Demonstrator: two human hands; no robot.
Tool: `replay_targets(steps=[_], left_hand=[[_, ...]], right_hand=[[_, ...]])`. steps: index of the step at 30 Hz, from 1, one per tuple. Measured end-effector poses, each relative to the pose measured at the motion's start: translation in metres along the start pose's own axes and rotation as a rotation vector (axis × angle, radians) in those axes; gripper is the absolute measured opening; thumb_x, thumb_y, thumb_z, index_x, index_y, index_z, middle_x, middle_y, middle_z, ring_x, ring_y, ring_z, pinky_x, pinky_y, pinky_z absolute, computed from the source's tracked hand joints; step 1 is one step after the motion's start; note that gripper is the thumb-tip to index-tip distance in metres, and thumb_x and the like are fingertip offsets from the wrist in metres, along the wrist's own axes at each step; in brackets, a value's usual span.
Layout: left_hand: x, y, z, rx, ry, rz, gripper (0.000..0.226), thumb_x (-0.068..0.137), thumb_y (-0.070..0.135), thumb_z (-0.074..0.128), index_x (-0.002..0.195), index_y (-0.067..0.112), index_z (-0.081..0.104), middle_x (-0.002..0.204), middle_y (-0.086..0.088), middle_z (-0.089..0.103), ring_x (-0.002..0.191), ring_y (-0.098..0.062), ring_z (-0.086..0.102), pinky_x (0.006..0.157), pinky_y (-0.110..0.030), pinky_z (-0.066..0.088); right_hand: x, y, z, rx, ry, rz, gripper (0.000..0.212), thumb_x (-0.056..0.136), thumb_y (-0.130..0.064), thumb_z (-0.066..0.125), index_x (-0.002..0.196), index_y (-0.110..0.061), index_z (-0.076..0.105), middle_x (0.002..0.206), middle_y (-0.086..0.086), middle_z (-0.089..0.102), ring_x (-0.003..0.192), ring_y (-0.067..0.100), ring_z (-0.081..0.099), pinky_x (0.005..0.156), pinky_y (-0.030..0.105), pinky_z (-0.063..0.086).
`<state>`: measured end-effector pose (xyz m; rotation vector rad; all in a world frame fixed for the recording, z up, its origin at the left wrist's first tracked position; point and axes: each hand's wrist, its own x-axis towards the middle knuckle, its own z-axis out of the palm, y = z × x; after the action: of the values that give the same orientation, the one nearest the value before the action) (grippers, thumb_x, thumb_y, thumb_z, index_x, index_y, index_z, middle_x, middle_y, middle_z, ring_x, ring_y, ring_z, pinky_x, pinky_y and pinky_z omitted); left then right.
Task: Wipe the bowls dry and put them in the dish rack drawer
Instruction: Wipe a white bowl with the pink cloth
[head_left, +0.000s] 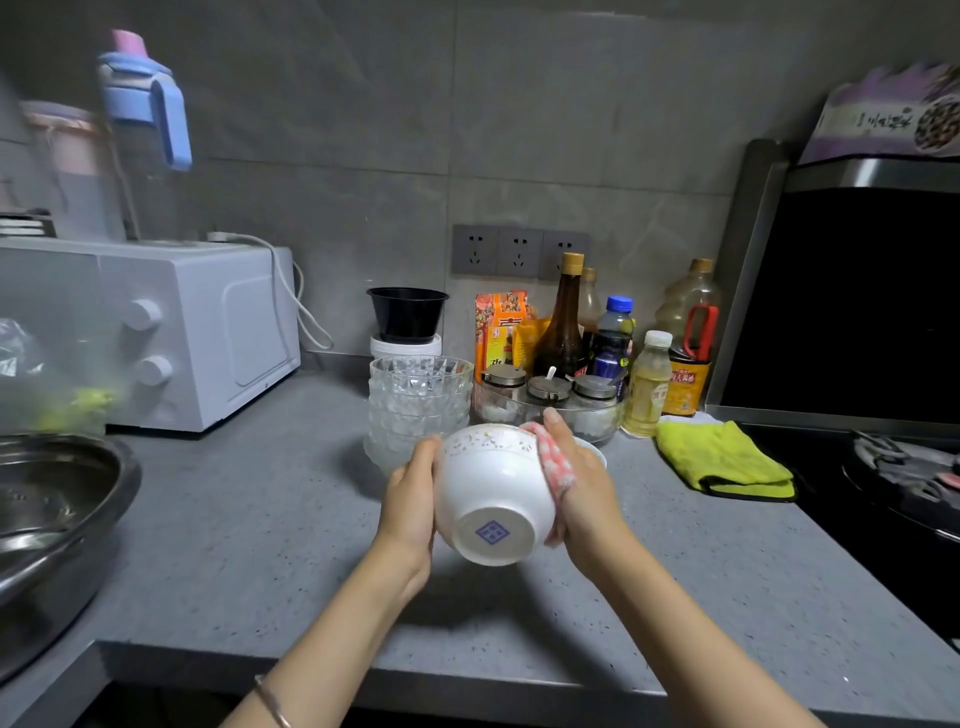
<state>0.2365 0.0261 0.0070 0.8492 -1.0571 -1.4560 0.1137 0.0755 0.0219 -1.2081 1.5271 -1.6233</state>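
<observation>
A person's two bare hands hold a white bowl (493, 488) in the air above a grey speckled countertop (260, 519). The bowl is tipped so that its base, with a blue square mark, faces the viewer. The left hand (410, 493) cups the bowl's left side, fingers curved round its wall. The right hand (582, 483) grips a pink checked cloth (556, 462) and presses it against the bowl's right side, with the thumb lying along the cloth near the rim; its other fingers are hidden behind the bowl. Just behind the bowl and to its left stands a stack of clear glass bowls (415, 400). Behind the bowl on its right, partly hidden by the right hand, sits a second white bowl (595, 449). Further right of the bowl lies a folded yellow-green cloth (722, 457). Well to the bowl's left is a metal basin (52, 509).
</observation>
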Motion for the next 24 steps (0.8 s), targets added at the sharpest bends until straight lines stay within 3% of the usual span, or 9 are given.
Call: replay_targets(steps=[2,5,9,12,15,17,19,22,24], left_hand=[[0.001,0.005,0.0,0.122,-0.065,0.075,0.038,0.1,0.03,0.04,0.076,0.013,0.064,0.066,0.004,0.066,0.066,-0.007,0.061,0.059,-0.02,0.045],[0.001,0.015,0.004,0.312,-0.184,0.265,0.051,0.1,0.036,0.037,0.055,0.019,0.055,0.046,0.01,0.054,0.047,0.0,0.049,0.05,-0.017,0.038],[-0.002,0.012,0.01,0.527,-0.118,0.413,0.063,0.096,0.039,0.046,0.037,0.022,0.054,0.036,0.007,0.048,0.037,-0.005,0.044,0.05,-0.026,0.032],[0.002,0.008,0.008,0.399,-0.055,0.373,0.06,0.096,0.035,0.049,0.039,0.016,0.051,0.039,0.003,0.051,0.041,-0.014,0.05,0.051,-0.027,0.035],[0.005,0.008,0.007,0.131,0.048,0.205,0.045,0.096,0.03,0.051,0.055,0.011,0.054,0.045,-0.002,0.055,0.046,-0.022,0.055,0.048,-0.024,0.039],[0.005,0.009,0.008,0.035,0.126,0.114,0.038,0.095,0.027,0.051,0.062,0.01,0.054,0.045,0.001,0.056,0.042,-0.015,0.056,0.04,-0.017,0.04],[0.004,0.01,0.007,-0.008,0.143,0.073,0.035,0.095,0.027,0.05,0.064,0.011,0.056,0.046,0.002,0.059,0.04,-0.011,0.057,0.04,-0.016,0.042],[0.002,0.013,0.008,0.069,0.063,0.101,0.038,0.097,0.027,0.049,0.064,0.014,0.062,0.051,0.004,0.063,0.049,-0.008,0.06,0.047,-0.016,0.045],[0.0,0.014,0.01,0.104,0.026,0.135,0.037,0.098,0.022,0.048,0.066,0.013,0.063,0.05,0.006,0.064,0.05,-0.004,0.06,0.047,-0.013,0.045]], right_hand=[[0.003,-0.007,-0.001,0.013,0.017,-0.005,0.039,0.098,-0.044,0.041,0.078,-0.024,0.068,0.05,-0.009,0.059,0.043,0.009,0.051,0.035,0.016,0.033],[0.006,-0.011,-0.002,0.007,-0.033,-0.192,0.064,0.089,-0.048,0.043,0.067,0.01,0.062,0.054,0.012,0.052,0.055,0.022,0.049,0.046,0.019,0.042],[0.003,-0.01,0.003,-0.037,-0.069,-0.339,0.064,0.085,-0.048,0.044,0.059,0.009,0.054,0.054,0.015,0.052,0.054,0.022,0.049,0.048,0.025,0.036],[-0.003,0.0,0.008,0.078,0.027,-0.381,0.056,0.09,-0.043,0.044,0.059,0.001,0.056,0.054,0.007,0.052,0.053,0.016,0.049,0.049,0.021,0.037],[-0.012,0.017,0.014,0.113,0.018,-0.416,0.035,0.097,-0.046,0.041,0.093,-0.024,0.068,0.091,-0.009,0.071,0.09,0.006,0.064,0.078,0.019,0.049],[-0.018,0.025,0.018,-0.022,0.022,-0.51,0.038,0.094,-0.047,0.035,0.121,-0.032,0.058,0.122,-0.016,0.06,0.119,0.002,0.051,0.1,0.021,0.039],[-0.021,0.03,0.022,-0.256,0.078,-0.65,0.043,0.097,-0.042,0.031,0.135,-0.03,0.048,0.14,-0.013,0.046,0.134,0.007,0.036,0.111,0.029,0.028],[-0.019,0.027,0.022,-0.526,0.122,-0.847,0.046,0.099,-0.043,0.03,0.136,-0.025,0.051,0.145,-0.007,0.043,0.137,0.011,0.033,0.111,0.038,0.028],[-0.014,0.019,0.02,-0.531,0.108,-0.861,0.043,0.096,-0.044,0.036,0.129,-0.026,0.058,0.138,-0.007,0.05,0.13,0.009,0.041,0.107,0.036,0.035]])
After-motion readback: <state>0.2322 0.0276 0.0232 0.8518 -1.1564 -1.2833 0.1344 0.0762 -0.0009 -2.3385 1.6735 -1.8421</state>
